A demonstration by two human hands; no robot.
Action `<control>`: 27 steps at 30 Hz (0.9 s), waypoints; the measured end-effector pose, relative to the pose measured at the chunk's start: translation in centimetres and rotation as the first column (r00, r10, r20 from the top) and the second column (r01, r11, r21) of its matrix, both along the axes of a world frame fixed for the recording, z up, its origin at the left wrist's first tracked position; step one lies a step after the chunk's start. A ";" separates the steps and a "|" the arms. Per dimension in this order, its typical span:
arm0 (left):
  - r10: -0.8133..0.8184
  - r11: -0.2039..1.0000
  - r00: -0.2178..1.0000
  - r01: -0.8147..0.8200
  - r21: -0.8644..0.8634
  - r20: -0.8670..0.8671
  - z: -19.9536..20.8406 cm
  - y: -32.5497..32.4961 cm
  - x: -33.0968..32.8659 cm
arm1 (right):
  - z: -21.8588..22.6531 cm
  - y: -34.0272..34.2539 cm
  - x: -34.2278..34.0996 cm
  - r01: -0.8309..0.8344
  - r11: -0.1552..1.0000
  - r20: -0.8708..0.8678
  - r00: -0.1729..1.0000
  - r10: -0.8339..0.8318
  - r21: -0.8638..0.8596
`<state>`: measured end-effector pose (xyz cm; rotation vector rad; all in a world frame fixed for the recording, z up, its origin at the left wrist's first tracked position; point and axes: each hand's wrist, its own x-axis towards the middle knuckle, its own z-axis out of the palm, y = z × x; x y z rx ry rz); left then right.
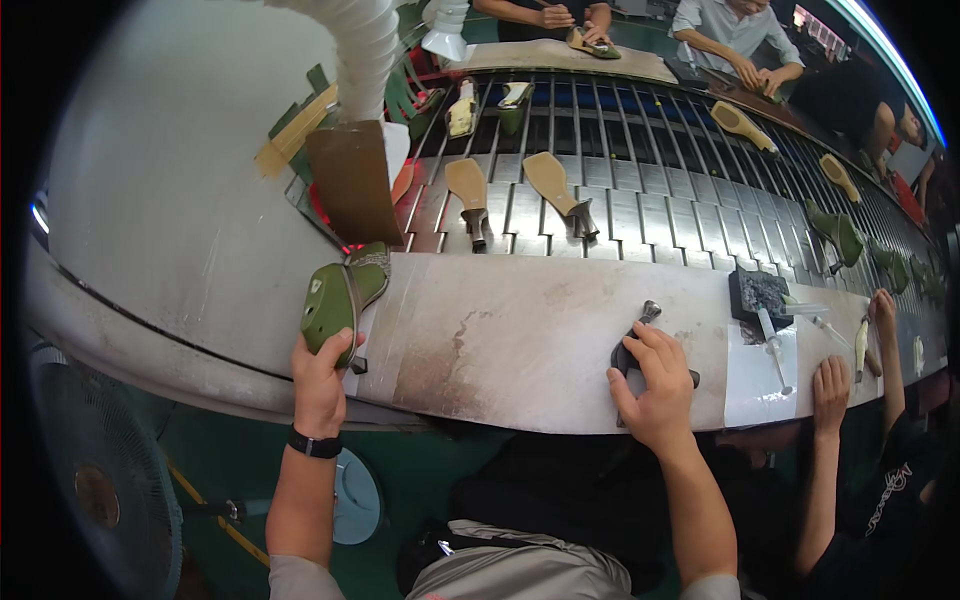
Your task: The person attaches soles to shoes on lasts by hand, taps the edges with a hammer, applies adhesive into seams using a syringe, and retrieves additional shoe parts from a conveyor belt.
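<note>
My left hand [325, 375] is closed round the toe end of a green shoe [335, 300], held at the left end of the worktop beside the conveyor. Its other end points away from me. My right hand [655, 385] rests, fingers curled, over a dark metal hand tool [628, 352] on the worktop. A shiny rounded head sticks out beyond my fingers. The palm hides most of the tool, which looks like pincers, though I cannot tell for sure.
Soles with heels [468, 185] lie on the slatted conveyor [640, 190], with green shoes [835, 235] farther right. A black block [757, 295] and syringes [773, 350] lie right of my hand, near a co-worker's hands [830, 390]. A white hose [365, 60] hangs at left above a brown board [350, 185].
</note>
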<state>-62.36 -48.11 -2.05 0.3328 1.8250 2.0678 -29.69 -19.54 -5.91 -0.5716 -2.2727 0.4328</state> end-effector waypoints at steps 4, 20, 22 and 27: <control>0.037 0.997 0.982 -0.048 -0.054 -0.186 -1.0 -1.6 -0.2 | 0.4 0.2 0.3 -0.001 1.000 -0.026 1.000 0.001 -0.012; -0.981 -0.131 -0.039 0.860 -0.494 0.192 -11.5 2.2 19.2 | 5.2 -16.6 -3.4 -0.630 0.463 0.140 0.493 0.859 -0.623; -0.977 -0.185 -0.099 0.830 -0.527 0.188 -12.4 2.7 19.8 | 5.9 -16.5 -3.2 -0.603 0.462 0.188 0.461 0.867 -0.650; -0.973 -0.233 -0.179 0.773 -0.590 0.149 -13.2 4.0 20.3 | 3.5 -18.4 -2.5 -0.610 0.659 0.253 0.620 0.743 -0.440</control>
